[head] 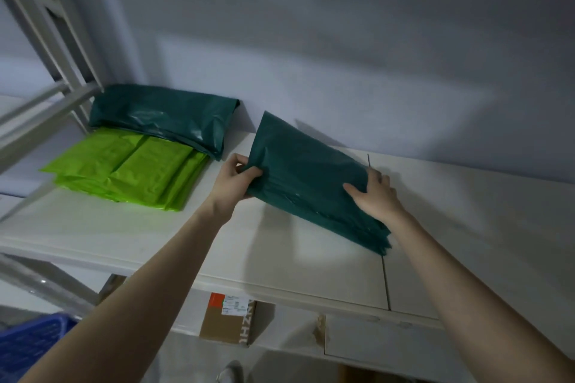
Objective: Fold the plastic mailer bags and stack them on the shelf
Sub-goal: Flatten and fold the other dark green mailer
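Observation:
A folded dark green mailer bundle [308, 177] stands tilted on its long edge on the white shelf [130, 233]. My left hand [235, 179] grips its left lower corner, thumb and fingers curled round the plastic. My right hand [375, 194] holds the bundle's right side, thumb on the front and fingers behind. At the back left of the shelf lies another folded dark green stack [165, 116], partly on top of a lime green folded stack [130, 169].
A grey wall rises right behind the shelf. White metal rack posts [46, 50] stand at the left. Below the shelf sit a cardboard box [227, 319] and a blue plastic crate [34, 342].

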Tool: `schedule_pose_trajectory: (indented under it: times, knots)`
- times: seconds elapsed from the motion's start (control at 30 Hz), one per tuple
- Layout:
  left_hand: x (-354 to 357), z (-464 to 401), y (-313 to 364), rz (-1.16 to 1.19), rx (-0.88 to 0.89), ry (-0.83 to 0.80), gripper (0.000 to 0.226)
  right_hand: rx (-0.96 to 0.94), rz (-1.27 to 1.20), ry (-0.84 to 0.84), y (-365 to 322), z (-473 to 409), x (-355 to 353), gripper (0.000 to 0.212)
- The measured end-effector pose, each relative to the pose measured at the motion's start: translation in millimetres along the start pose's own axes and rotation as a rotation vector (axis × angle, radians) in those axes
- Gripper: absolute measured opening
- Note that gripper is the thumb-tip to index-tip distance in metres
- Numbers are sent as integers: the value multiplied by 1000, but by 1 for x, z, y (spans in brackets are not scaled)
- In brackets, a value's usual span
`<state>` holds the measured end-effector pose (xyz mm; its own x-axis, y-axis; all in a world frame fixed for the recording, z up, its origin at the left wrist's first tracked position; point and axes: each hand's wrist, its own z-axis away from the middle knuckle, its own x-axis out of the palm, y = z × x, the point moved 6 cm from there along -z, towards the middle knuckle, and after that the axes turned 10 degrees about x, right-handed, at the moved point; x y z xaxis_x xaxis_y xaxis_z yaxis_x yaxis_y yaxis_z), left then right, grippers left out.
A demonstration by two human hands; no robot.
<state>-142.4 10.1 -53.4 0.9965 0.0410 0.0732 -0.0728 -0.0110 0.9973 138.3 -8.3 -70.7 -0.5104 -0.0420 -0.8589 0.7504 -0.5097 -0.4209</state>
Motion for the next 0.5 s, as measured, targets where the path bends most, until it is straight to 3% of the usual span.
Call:
schedule_pose_trajectory:
  times: [0.27, 0.5]
  knots:
    - [-32, -15, 30, 229, 56, 92, 23, 97, -442, -59, -6, 10, 0, 73]
    - [-86, -29, 47, 290, 85, 186, 19, 111, -808, -71, -56, 24, 0, 55]
